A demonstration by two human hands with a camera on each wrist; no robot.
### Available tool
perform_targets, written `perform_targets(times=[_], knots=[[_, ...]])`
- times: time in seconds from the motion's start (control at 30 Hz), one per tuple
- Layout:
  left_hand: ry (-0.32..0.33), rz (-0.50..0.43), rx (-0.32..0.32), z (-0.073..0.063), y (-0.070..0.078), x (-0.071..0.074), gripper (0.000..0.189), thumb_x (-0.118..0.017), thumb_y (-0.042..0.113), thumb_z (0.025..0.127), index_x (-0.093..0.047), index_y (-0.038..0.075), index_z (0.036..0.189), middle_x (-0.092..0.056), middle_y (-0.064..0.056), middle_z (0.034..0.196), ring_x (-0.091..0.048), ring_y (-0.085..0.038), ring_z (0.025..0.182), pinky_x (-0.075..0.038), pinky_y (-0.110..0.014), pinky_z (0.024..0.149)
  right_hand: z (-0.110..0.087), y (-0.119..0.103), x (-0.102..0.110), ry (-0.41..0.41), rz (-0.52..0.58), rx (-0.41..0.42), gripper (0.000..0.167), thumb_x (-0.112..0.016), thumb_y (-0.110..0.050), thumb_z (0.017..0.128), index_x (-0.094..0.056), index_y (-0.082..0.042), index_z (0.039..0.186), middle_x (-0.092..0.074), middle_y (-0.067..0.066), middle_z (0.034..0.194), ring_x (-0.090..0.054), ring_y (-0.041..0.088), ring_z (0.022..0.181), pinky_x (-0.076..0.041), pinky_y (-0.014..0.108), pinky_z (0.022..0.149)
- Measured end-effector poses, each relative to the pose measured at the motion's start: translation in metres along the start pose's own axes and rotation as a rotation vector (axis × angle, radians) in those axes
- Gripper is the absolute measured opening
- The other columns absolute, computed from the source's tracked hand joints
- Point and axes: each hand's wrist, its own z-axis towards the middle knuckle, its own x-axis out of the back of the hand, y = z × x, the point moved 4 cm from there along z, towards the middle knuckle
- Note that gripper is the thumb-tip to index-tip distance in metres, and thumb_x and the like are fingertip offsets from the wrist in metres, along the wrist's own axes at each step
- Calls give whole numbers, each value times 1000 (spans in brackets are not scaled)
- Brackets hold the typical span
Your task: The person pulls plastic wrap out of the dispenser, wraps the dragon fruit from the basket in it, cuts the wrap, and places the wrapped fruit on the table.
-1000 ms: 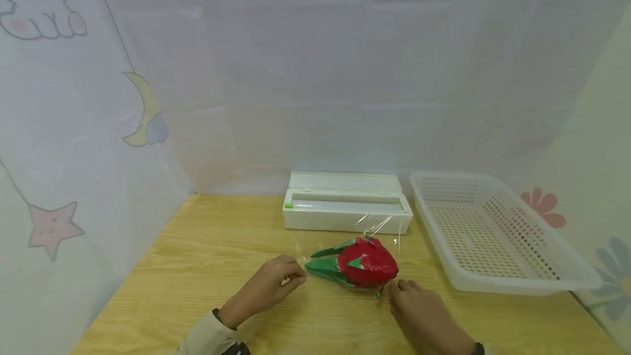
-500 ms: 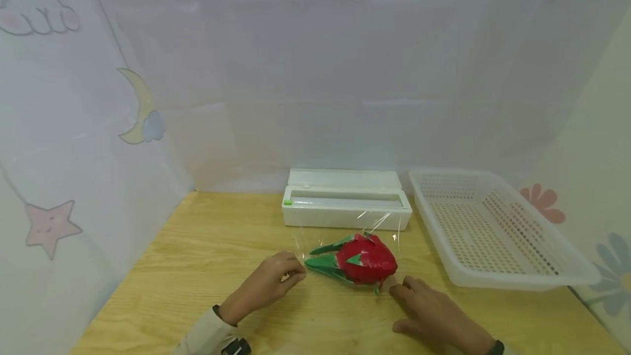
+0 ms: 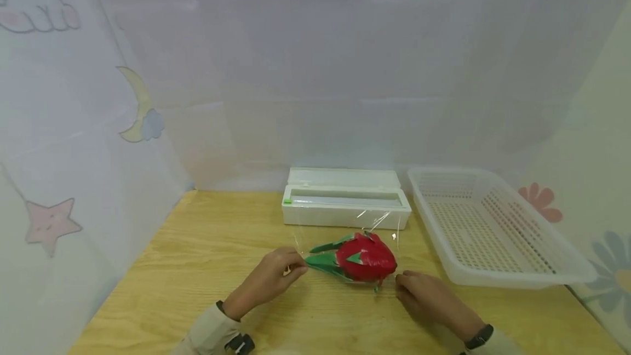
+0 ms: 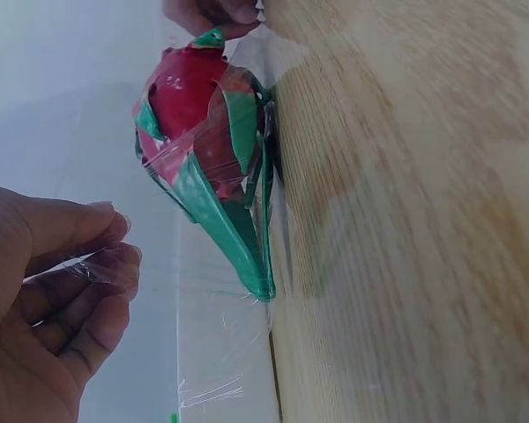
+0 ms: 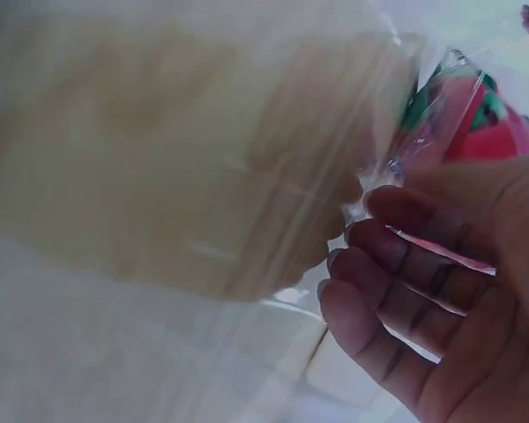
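A red dragon fruit [image 3: 370, 259] with long green leaves, apparently a model, lies on its side mid-table. Clear cling film [image 3: 377, 221] stretches from the white box toward both hands and overlaps the fruit in the left wrist view. My left hand [image 3: 273, 275], by the leaf tips, pinches a film edge between thumb and fingers; the gathered film [image 4: 101, 271] shows there. Beyond the fruit's blunt end, my right hand [image 3: 434, 297] has its fingers bent and pinches the film [image 5: 282, 194] at its near right edge.
Behind the fruit stands a white film dispenser box [image 3: 345, 217], its lid raised and a green slider [image 3: 288, 201] at its left end. A white perforated basket [image 3: 443, 256] sits on the right. Pale patterned cloth [image 3: 315, 70] encloses the wooden table [image 3: 197, 245].
My right hand spread its thumb away half a second ago, then brought thumb and fingers together again slightly farther right. The left hand keeps its pinch; the fruit stays in place.
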Motion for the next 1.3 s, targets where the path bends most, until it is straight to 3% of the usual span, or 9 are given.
perform_targets(times=[0.03,0.13,0.2,0.4,0.67,0.93,1.07,1.3], knots=[[2,-2,-1,0,0,0,6,-69,12,95,-74,10,93,-61,9,84,-53,0,77,-49,-18,65,0,-2,0,-11,-2,-11,14,-72,-27,92,-62,-18,87,-47,-14,77,-44,0,64,-39,23,53],[14,-6,-5,2,0,2,6,-70,12,95,-74,9,92,-62,9,83,-53,0,76,-48,-19,64,1,-6,-2,-39,-16,-25,36,-71,-49,89,-64,-15,99,-49,-11,85,-47,4,67,-39,26,51],[27,-2,-7,3,-1,3,6,-70,12,95,-74,9,92,-62,8,83,-53,-1,75,-48,-19,64,4,-7,-3,-33,-54,-9,42,-73,-51,87,-64,-14,104,-49,-9,87,-48,4,68,-39,26,50],[17,-13,7,6,-3,2,8,-68,12,96,-74,7,92,-63,7,83,-54,-2,75,-48,-20,64,14,0,1,107,-143,66,10,-80,-19,84,-71,-19,88,-58,-9,83,-58,7,67,-44,25,50],[-5,-49,33,4,-2,1,10,-66,15,98,-74,12,93,-63,9,84,-54,0,75,-49,-22,64,19,6,2,164,-207,202,14,-81,-5,78,-74,-18,81,-66,-6,88,-64,13,79,-51,26,56],[18,-42,42,4,-5,1,5,-70,10,94,-74,8,92,-62,9,82,-52,1,72,-49,-20,63,26,8,-1,131,-342,196,18,-77,-3,83,-61,-8,90,-64,4,87,-63,18,73,-50,26,52],[6,-55,62,3,-6,1,6,-70,11,94,-74,7,92,-61,10,81,-52,1,72,-49,-21,63,29,12,-3,75,-278,149,16,-74,-2,86,-59,-7,90,-60,2,79,-61,17,68,-51,27,53],[-14,-69,81,1,-7,0,8,-68,13,96,-74,8,94,-63,10,83,-53,1,73,-49,-21,65,31,15,-5,-9,-169,85,9,-72,-4,86,-68,-7,93,-63,2,88,-63,17,75,-52,31,57]])
